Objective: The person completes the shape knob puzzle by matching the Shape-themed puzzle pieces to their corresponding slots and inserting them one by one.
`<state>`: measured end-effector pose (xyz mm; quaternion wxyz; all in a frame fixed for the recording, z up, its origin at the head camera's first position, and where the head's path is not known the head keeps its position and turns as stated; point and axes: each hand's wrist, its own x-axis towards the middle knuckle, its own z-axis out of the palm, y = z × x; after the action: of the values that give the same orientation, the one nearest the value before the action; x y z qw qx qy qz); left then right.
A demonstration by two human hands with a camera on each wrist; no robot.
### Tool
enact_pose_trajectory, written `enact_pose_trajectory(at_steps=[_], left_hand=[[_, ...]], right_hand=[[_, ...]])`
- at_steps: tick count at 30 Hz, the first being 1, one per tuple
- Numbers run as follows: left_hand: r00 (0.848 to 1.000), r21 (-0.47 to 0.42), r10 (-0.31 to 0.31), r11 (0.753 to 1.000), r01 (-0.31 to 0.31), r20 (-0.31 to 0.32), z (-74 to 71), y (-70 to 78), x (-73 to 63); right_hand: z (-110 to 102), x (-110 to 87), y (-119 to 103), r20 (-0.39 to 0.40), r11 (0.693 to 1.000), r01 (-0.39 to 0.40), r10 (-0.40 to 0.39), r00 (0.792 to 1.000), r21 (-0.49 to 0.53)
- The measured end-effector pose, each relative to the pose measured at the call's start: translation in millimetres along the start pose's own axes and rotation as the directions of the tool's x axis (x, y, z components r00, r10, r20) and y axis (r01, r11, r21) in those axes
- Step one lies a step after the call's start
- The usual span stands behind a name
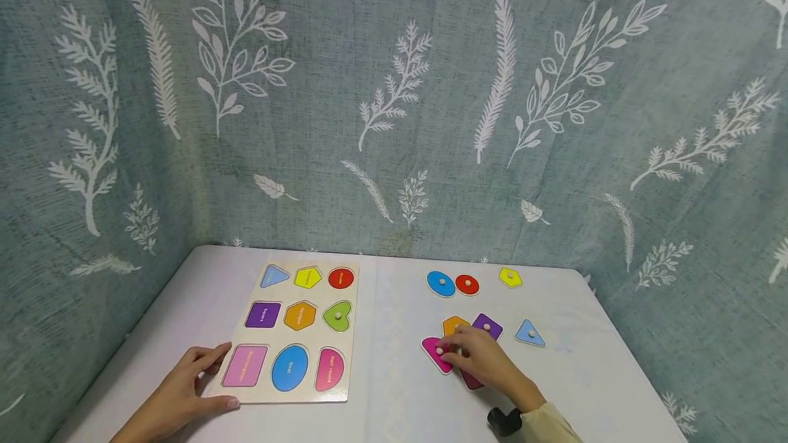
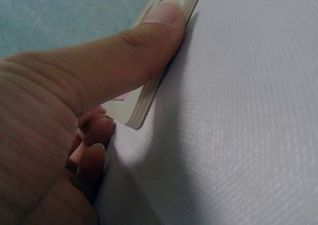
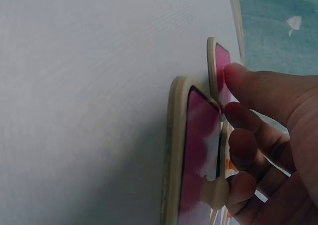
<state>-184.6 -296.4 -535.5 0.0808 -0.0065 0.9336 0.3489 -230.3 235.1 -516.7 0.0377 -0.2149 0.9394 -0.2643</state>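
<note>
A wooden shape puzzle board point(image 1: 309, 392) lies on the left of the table, its green heart piece point(image 1: 337, 317) set in its place. My left hand point(image 1: 175, 388) holds the board's near left corner, thumb along the near edge and fingers at the left side. In the left wrist view the thumb point(image 2: 134, 46) presses over the board's edge point(image 2: 144, 103). My right hand point(image 1: 483, 357) pinches the knob of the pink half-round piece point(image 1: 436, 355). Beneath that hand is a dark pink piece point(image 1: 471, 380), partly hidden; its knob point(image 3: 216, 192) is by the curled fingers.
An orange hexagon point(image 1: 454, 325) and a purple square point(image 1: 488, 326) lie just beyond my right hand, a blue triangle point(image 1: 530, 333) to its right. Farther back are a blue oval point(image 1: 440, 284), a red circle point(image 1: 467, 284) and a yellow pentagon point(image 1: 510, 277). Patterned cloth point(image 1: 394, 101) hangs behind.
</note>
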Motion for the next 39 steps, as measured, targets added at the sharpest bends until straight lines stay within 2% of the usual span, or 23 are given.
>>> enact_pose_trajectory(at_steps=[5,12,14,23,28,32,39], left_hand=[[1.0,0.004,-0.002,1.0,0.002,0.008,0.0,0.1,0.8],[1.0,0.007,0.01,1.0,-0.01,0.005,0.1,1.5,3.1],[1.0,0.012,0.019,1.0,-0.019,0.006,-0.5,0.5,2.4],[1.0,0.023,0.02,1.0,-0.02,0.0,0.5,-1.6,3.1],[1.0,0.039,0.024,0.999,-0.023,-0.004,0.3,1.0,4.4],[1.0,0.031,0.019,0.999,-0.019,0.0,0.2,2.4,4.4],[1.0,0.027,0.032,0.999,-0.032,0.001,-1.1,1.0,3.0]], right_hand=[[1.6,2.7,2.4,-0.033,0.999,0.024,-0.025,0.999,-0.026],[0.2,6.4,3.3,-0.029,0.983,0.064,-0.07,0.997,-0.172],[0.6,6.9,3.0,-0.025,0.979,0.081,-0.087,0.996,-0.186],[0.0,9.9,-1.2,-0.117,0.987,0.093,-0.109,0.987,-0.133],[-1.2,13.4,-4.2,-0.13,0.989,0.112,-0.123,0.984,-0.095],[-0.8,16.6,-7.9,-0.148,0.986,0.159,-0.165,0.975,-0.05],[0.2,24.7,-19.8,-0.136,0.983,0.182,-0.185,0.973,-0.035]])
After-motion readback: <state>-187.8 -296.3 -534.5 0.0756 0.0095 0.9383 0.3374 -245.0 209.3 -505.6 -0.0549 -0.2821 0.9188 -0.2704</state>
